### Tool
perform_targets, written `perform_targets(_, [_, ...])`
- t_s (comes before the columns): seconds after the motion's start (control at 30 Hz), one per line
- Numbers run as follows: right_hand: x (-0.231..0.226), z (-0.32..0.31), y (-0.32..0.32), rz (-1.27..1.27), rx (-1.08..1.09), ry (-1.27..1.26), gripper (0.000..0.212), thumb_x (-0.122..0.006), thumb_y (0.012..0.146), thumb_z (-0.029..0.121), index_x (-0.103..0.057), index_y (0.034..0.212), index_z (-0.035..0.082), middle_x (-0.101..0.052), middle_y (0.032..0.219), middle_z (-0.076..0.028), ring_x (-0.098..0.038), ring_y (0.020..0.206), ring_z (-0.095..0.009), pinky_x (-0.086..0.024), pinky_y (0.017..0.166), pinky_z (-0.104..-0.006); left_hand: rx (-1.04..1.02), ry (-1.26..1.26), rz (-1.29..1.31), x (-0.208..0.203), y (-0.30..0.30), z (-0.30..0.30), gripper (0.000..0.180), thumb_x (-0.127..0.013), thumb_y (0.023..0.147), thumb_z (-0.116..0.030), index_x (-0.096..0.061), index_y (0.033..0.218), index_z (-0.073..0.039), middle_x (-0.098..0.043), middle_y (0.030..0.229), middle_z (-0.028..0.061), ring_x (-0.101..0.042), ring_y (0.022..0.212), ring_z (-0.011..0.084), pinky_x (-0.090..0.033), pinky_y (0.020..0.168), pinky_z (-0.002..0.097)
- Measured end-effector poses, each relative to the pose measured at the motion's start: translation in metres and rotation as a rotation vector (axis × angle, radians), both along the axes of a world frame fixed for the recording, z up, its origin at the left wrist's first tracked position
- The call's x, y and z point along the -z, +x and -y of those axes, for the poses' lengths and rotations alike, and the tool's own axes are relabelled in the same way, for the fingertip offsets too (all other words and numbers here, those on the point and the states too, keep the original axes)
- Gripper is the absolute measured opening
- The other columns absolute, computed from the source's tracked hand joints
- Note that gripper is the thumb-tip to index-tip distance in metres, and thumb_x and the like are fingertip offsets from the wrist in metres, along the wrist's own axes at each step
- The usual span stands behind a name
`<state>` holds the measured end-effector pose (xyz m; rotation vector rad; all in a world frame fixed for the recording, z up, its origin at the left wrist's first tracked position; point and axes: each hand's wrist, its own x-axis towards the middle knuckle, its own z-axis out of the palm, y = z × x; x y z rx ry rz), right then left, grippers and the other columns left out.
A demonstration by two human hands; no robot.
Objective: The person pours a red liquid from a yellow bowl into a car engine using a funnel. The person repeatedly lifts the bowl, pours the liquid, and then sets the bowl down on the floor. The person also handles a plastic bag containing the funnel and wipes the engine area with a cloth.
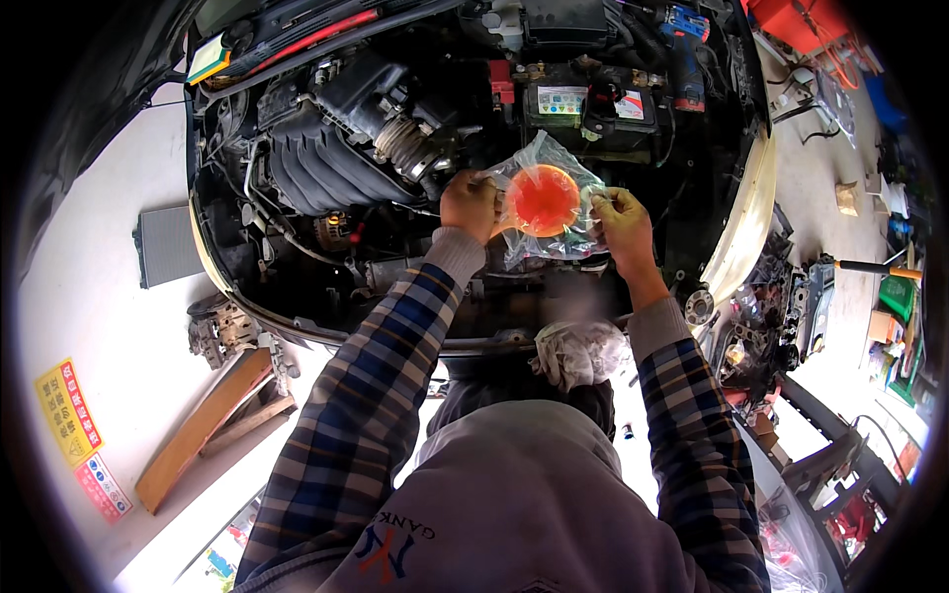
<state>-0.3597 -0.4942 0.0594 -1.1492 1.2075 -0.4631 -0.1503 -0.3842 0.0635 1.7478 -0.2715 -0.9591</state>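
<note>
Over the front of an open engine bay I hold up a clear plastic bag. Inside it, or seen through it, is a round, glossy orange-red thing, whose exact kind I cannot make out. My left hand is closed on the bag's left side, where a narrow orange part of the round thing runs toward my fingers. On the right edge, my right hand pinches the plastic between thumb and fingers. Below the hands, a crumpled whitish rag lies at the car's front edge.
Behind the bag sit a car battery, a ribbed air hose and a black intake manifold. A blue cordless power tool rests at the bay's far right. Removed metal parts and a wooden board stand left.
</note>
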Motion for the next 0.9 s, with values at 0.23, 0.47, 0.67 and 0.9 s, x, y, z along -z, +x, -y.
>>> perform_targets(0.23, [0.005,0.007,-0.004,0.020,-0.025,0.025,0.018,-0.065,0.092,0.020,-0.065,0.098,0.003,-0.064,0.076,-0.002,-0.059,0.054,-0.009,-0.043,0.045,-0.0239,-0.108,-0.043,-0.221,-0.002,0.004,-0.002,0.017,-0.054,0.096,-0.010,-0.054,0.110,-0.001,-0.059,0.082,0.0082,-0.061,0.063,0.0174,-0.058,0.054,0.0328])
perform_targets(0.47, [0.005,0.010,-0.005,0.030,-0.039,0.059,0.019,-0.066,0.092,0.020,-0.065,0.098,0.003,-0.064,0.077,-0.002,-0.058,0.054,-0.008,-0.043,0.046,-0.0232,-0.130,-0.008,-0.246,-0.006,0.004,-0.003,0.017,-0.052,0.097,-0.012,-0.054,0.110,-0.001,-0.058,0.083,0.0086,-0.062,0.064,0.0178,-0.060,0.053,0.0336])
perform_targets(0.67, [0.007,0.012,-0.007,0.065,-0.098,0.034,0.022,-0.068,0.090,0.020,-0.064,0.102,0.002,-0.065,0.080,-0.002,-0.056,0.061,-0.006,-0.044,0.053,-0.0222,-0.117,0.015,-0.245,-0.012,0.000,-0.004,0.017,-0.053,0.097,-0.014,-0.055,0.110,-0.002,-0.058,0.083,0.0079,-0.061,0.064,0.0171,-0.059,0.052,0.0333])
perform_targets(0.9, [0.014,0.014,-0.005,0.005,-0.166,-0.186,0.025,-0.069,0.088,0.018,-0.065,0.103,-0.001,-0.064,0.079,-0.002,-0.056,0.064,-0.006,-0.046,0.059,-0.0220,-0.129,-0.003,-0.225,-0.015,-0.005,-0.004,0.016,-0.055,0.096,-0.016,-0.057,0.107,-0.004,-0.060,0.083,0.0080,-0.061,0.063,0.0168,-0.058,0.051,0.0327])
